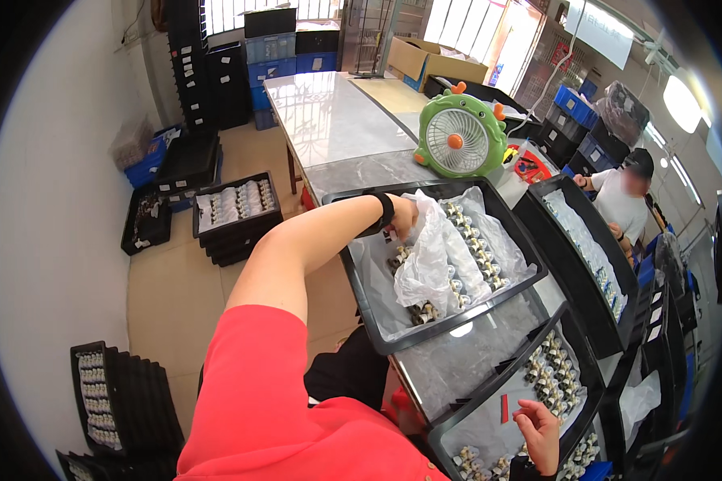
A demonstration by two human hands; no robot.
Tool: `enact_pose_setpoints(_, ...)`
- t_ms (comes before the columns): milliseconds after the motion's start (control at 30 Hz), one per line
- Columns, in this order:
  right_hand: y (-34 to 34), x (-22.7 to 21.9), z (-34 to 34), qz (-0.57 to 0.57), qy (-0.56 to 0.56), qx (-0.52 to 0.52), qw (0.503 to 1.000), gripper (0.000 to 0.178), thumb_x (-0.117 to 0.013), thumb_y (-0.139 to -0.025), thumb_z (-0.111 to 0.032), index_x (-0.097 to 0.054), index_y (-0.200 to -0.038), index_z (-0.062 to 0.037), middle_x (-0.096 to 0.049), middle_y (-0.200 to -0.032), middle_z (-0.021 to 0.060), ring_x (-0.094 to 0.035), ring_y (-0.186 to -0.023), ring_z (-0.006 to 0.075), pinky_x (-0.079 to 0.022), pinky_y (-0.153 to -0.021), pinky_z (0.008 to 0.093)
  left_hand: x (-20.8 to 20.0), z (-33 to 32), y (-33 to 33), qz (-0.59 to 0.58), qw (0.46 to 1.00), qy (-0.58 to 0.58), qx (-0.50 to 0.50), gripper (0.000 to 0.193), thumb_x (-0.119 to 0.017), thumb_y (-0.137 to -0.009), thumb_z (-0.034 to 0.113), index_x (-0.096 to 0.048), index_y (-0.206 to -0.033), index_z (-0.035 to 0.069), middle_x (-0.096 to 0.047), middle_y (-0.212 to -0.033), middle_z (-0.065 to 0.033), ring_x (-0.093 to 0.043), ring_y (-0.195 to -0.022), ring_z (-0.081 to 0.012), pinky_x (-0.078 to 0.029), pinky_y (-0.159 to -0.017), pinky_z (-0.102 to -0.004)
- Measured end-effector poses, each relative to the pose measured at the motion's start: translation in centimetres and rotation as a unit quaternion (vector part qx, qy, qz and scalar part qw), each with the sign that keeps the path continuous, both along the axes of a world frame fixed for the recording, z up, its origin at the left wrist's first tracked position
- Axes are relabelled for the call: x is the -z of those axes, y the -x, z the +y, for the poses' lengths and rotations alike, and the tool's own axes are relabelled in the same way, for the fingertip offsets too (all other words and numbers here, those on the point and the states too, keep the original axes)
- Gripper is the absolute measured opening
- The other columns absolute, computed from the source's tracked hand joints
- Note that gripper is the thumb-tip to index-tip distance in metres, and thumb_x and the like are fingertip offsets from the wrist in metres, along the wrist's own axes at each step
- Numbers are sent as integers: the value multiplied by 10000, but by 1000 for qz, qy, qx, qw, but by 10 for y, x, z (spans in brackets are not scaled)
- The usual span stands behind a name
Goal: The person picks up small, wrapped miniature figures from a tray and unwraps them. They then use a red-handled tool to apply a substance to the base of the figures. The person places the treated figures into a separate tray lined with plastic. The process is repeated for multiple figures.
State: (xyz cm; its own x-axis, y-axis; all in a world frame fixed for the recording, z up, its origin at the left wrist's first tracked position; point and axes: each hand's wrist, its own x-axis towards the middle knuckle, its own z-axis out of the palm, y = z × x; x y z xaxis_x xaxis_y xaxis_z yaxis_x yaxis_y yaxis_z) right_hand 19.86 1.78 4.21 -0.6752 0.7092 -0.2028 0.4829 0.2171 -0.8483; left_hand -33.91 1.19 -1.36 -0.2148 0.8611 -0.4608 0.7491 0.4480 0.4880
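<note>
My left hand (403, 216), with a black wristband, reaches over a black tray (361, 280) and grips a crumpled clear plastic sheet (429, 256) that lies over rows of small metal parts (473, 244). My right hand (541, 433) rests low at the near black tray (457, 437), fingers curled beside small metal parts (549, 373) and a small red piece (504, 407); whether it holds anything I cannot tell. My red sleeve (281, 401) fills the lower middle.
A green toy-shaped desk fan (460, 138) stands on the long grey table (337, 120). Another black tray (573, 256) lies to the right, near a seated person (622, 200). Stacked black trays with parts sit on the floor (233, 208), and more at lower left (112, 401). Blue crates line the back.
</note>
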Motion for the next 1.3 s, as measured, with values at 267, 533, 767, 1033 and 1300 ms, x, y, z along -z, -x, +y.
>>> enact_pose_setpoints(267, 4, 4, 0, -6, 0, -5, 1000, 251, -602, -853, -26, -590, -1099, 26, -653, -877, 53, -601, -790, 89, -463, -687, 213, -1, -15, -3, -252, 938, -48, -234, 378, -689, -769, 129, -585, -1096, -28, -624, -975, -150, -670, -779, -291, -589, -655, -396)
enact_pose_setpoints(533, 1, 8, -1, -8, 2, 0, 1000, 256, -601, -852, -20, -585, -1102, 31, -654, -874, 58, -607, -793, 94, -471, -696, 218, 3, -2, -10, -148, 961, -17, -235, 306, -638, -773, 125, -604, -1039, -22, -615, -929, -149, -669, -767, -293, -590, -608, -395)
enact_pose_setpoints(767, -1, 7, 1, -9, 0, 2, 1000, 256, -601, -854, -21, -585, -1104, 32, -656, -873, 57, -602, -791, 86, -467, -692, 211, 9, 19, -1, 51, 990, 126, 32, 380, -589, -740, 46, -592, -1114, 110, -630, -903, -80, -627, -743, -200, -531, -594, -345)
enact_pose_setpoints(1033, 1, 5, 2, -4, -8, -18, 1000, 252, -598, -851, -18, -589, -1097, 37, -662, -873, 61, -607, -785, 85, -470, -684, 212, 9, 7, 11, -10, 992, 119, -30, 469, -605, -749, 27, -539, -1191, 169, -619, -1023, -86, -623, -797, -200, -519, -626, -347)
enact_pose_setpoints(1300, -3, 9, 2, -20, -39, -35, 998, 258, -608, -841, -25, -596, -1094, 28, -672, -863, 61, -614, -770, 87, -480, -679, 220, 6, 6, -10, 43, 993, 108, -14, 497, -735, -693, 85, -537, -1148, 73, -621, -1008, -143, -661, -739, -241, -577, -619, -352)
